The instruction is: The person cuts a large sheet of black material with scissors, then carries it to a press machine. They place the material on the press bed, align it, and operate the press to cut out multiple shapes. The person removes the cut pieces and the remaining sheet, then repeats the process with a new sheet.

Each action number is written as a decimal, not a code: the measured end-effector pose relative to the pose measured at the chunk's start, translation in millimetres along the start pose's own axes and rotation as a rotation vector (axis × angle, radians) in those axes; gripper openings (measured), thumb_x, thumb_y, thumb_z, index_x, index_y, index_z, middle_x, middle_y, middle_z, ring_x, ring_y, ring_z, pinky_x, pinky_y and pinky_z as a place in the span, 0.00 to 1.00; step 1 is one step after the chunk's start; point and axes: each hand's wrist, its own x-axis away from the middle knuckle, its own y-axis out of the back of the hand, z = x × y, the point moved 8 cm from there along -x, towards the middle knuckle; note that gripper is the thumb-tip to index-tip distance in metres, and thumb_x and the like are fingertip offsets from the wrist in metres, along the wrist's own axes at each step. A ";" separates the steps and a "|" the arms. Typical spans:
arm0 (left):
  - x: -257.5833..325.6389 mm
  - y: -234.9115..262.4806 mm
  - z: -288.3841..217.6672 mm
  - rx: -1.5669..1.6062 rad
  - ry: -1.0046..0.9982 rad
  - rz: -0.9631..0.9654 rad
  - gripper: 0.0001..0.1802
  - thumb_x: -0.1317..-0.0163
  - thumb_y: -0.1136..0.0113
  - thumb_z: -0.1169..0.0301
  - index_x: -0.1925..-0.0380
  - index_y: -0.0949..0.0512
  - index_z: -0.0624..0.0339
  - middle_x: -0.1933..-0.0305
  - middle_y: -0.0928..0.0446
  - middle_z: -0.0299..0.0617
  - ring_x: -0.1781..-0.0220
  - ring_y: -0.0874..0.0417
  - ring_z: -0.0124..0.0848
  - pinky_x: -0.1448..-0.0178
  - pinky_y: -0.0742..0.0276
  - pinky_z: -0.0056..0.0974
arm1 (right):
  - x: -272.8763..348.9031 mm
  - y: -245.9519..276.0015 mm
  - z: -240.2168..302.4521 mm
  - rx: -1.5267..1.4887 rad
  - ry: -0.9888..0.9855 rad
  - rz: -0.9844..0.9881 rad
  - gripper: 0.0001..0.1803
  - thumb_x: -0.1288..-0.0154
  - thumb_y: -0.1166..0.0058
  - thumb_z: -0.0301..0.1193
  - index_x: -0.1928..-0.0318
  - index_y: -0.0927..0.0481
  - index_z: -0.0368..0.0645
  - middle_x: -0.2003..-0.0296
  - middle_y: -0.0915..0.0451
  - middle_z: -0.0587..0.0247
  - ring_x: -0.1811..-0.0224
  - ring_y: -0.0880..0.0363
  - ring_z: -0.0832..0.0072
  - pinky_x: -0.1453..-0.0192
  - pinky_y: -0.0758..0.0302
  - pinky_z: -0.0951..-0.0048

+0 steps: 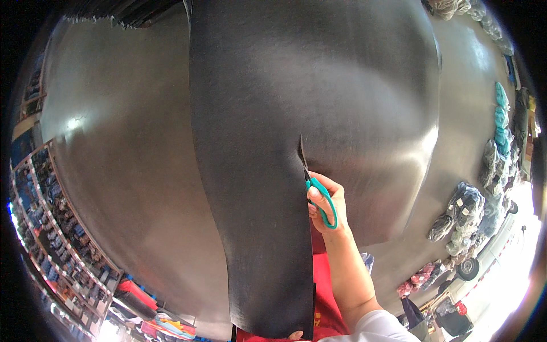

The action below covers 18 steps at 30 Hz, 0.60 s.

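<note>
A large black sheet (256, 188), smooth and leather-like, spreads across the middle and drapes toward me. My right hand (327, 202) grips teal-handled scissors (329, 212). Their blades lie at the top of a long cut in the sheet, one dark blade standing out above the surface. Left of the cut, a wide strip of the sheet hangs down to my body; the part on the right curves away with a shiny bend. At the strip's bottom edge only a fingertip of my left hand (295, 335) shows, lapped over the sheet; its other fingers are hidden.
Grey floor (131, 148) surrounds the sheet. A rack with packed shelves (54, 233) stands at left. Wrapped bundles (464, 208) lie along the right, near a white vehicle (490, 256). Dark fringed material (125, 14) hangs at the far left. Red cloth (325, 290) covers my front.
</note>
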 end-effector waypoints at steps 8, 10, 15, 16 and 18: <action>-8.8 3.5 -5.7 0.042 0.012 -0.035 0.14 0.33 0.51 0.56 0.69 0.28 0.55 0.78 0.30 0.33 0.82 0.33 0.25 0.76 0.36 0.32 | -1.0 -8.1 -1.1 -0.024 0.002 0.006 0.25 0.45 0.31 0.30 0.48 0.24 0.35 0.77 0.26 0.71 0.81 0.33 0.86 0.80 0.39 0.83; -10.0 4.2 -8.6 0.054 0.017 -0.041 0.15 0.33 0.51 0.55 0.69 0.29 0.54 0.79 0.31 0.33 0.83 0.34 0.25 0.77 0.36 0.32 | 9.4 -16.3 0.7 -0.085 -0.021 0.050 0.25 0.42 0.33 0.32 0.46 0.25 0.37 0.78 0.28 0.73 0.81 0.34 0.87 0.79 0.39 0.83; -10.0 5.4 -24.3 0.094 0.005 -0.043 0.17 0.33 0.53 0.53 0.72 0.29 0.54 0.80 0.32 0.33 0.84 0.35 0.25 0.77 0.38 0.32 | 39.0 -11.1 16.4 0.037 -0.163 0.135 0.27 0.38 0.36 0.38 0.44 0.29 0.39 0.75 0.30 0.73 0.79 0.37 0.88 0.78 0.44 0.84; -10.0 5.4 -29.4 0.103 -0.002 -0.039 0.17 0.33 0.53 0.53 0.72 0.29 0.54 0.81 0.32 0.33 0.84 0.35 0.25 0.77 0.38 0.32 | 46.7 -8.5 19.1 0.053 -0.163 0.155 0.27 0.37 0.38 0.40 0.43 0.29 0.39 0.74 0.29 0.72 0.78 0.37 0.87 0.78 0.44 0.84; -7.2 6.6 -41.7 0.120 -0.018 -0.035 0.18 0.33 0.54 0.52 0.73 0.30 0.54 0.81 0.32 0.32 0.84 0.36 0.25 0.78 0.39 0.32 | 62.0 -4.5 16.1 0.008 -0.186 0.180 0.28 0.36 0.41 0.43 0.42 0.30 0.40 0.73 0.29 0.71 0.77 0.36 0.85 0.77 0.43 0.83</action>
